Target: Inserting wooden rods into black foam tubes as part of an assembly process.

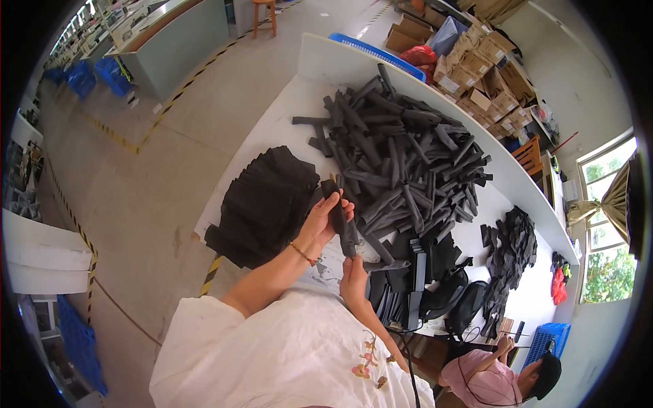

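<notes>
My left hand [328,216], with a beaded bracelet at the wrist, is closed around a black fabric tube [338,221] held upright above the table. A small tan tip shows at the tube's upper end. My right hand [352,279] is closed in a pinch at the tube's lower end; exactly what its fingers grip is hidden. A stack of flat black fabric pieces [269,197] lies fanned out to the left of my hands. Beyond and to the right, a large heap of dark rolled tubes [408,153] covers much of the table.
A white table [272,129] with a raised back panel carries everything. To the right are black pouch-like items [445,296] and a pile of black scraps [510,255]. A co-worker in pink [479,374] sits at the lower right. Cardboard boxes [486,78] are stacked behind the panel.
</notes>
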{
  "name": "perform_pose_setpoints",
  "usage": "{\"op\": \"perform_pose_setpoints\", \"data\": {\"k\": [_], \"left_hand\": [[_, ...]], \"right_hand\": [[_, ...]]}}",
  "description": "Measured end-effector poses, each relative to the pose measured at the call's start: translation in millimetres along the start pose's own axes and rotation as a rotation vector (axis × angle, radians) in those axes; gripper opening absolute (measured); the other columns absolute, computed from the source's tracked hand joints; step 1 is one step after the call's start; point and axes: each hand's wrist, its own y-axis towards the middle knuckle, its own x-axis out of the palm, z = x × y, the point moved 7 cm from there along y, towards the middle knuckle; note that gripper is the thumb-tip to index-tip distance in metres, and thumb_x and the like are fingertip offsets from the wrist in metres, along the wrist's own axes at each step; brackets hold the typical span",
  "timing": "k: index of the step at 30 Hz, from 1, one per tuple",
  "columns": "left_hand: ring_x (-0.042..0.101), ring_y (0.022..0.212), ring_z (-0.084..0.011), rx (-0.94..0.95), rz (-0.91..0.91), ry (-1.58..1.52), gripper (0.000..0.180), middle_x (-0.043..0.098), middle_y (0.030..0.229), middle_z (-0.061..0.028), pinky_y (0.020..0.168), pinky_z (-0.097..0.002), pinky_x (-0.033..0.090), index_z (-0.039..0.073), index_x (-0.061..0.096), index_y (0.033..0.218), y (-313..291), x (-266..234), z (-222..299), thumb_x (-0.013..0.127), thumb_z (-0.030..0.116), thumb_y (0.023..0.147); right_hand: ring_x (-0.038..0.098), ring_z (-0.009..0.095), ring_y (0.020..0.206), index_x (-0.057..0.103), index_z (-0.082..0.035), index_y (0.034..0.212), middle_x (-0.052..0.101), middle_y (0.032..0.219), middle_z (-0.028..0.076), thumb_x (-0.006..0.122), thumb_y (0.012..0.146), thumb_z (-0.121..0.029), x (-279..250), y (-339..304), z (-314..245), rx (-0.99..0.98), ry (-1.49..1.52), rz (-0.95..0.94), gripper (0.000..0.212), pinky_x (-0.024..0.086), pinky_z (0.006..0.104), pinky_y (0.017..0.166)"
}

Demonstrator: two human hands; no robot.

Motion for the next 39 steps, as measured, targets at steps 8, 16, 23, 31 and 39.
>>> {"op": "perform_pose_setpoints", "data": {"k": [8,16,23,31,39], "left_hand": [[0.065,0.071,-0.0215,0.071,0.141,0.173,0.017,0.064,0.073,-0.0062,0.058,-0.0288,0.051,0.005,0.063,0.092,-0.4,-1.6,15.2,0.071,0.017,0.084],[0.033,0.034,-0.0051,0.237,0.194,0.335,0.023,0.045,0.050,0.0029,0.034,-0.0218,0.022,0.003,0.062,0.089,18.9,-15.4,79.9,0.068,0.025,0.087],[0.031,0.035,-0.0057,0.436,0.098,0.235,0.036,0.041,0.048,0.0043,0.034,-0.0212,0.021,0.003,0.061,0.088,38.6,-29.6,140.3,0.059,0.038,0.092],[0.059,0.083,-0.0183,0.024,0.105,0.610,0.048,0.056,0.103,-0.0122,0.071,-0.0344,0.054,0.009,0.047,0.128,-21.4,-5.1,15.3,0.056,0.040,0.093],[0.060,0.069,-0.0195,0.102,0.160,-0.019,0.015,0.057,0.081,-0.0113,0.069,-0.0379,0.058,0.003,0.050,0.087,43.3,-36.4,50.7,0.057,0.016,0.093]], "right_hand": [[0.060,0.043,0.071,0.051,-0.004,0.114,0.061,0.077,0.024,0.045,0.096,-0.011,-4.1,-14.4,-4.4,-0.013,0.002,-0.085,0.020,0.046,0.0421,0.058],[0.045,0.012,0.053,0.058,-0.004,0.104,0.048,0.059,0.006,0.048,0.096,-0.013,-36.4,-60.0,-1.3,0.216,0.179,-0.382,0.016,0.039,0.0278,0.051],[0.042,0.007,0.056,0.061,-0.002,0.099,0.048,0.061,0.000,0.051,0.094,-0.016,-98.9,-89.4,3.9,0.315,0.119,-0.361,0.019,0.036,0.0239,0.050],[0.040,0.007,0.059,0.058,0.001,0.102,0.044,0.063,-0.002,0.047,0.097,-0.013,-102.4,-53.3,7.4,0.337,0.190,-0.287,0.019,0.034,0.0232,0.053],[0.035,0.004,0.053,0.058,-0.001,0.102,0.042,0.064,-0.006,0.046,0.098,-0.014,-93.7,-78.4,7.6,0.307,0.228,-0.411,0.018,0.029,0.0195,0.048]]}}
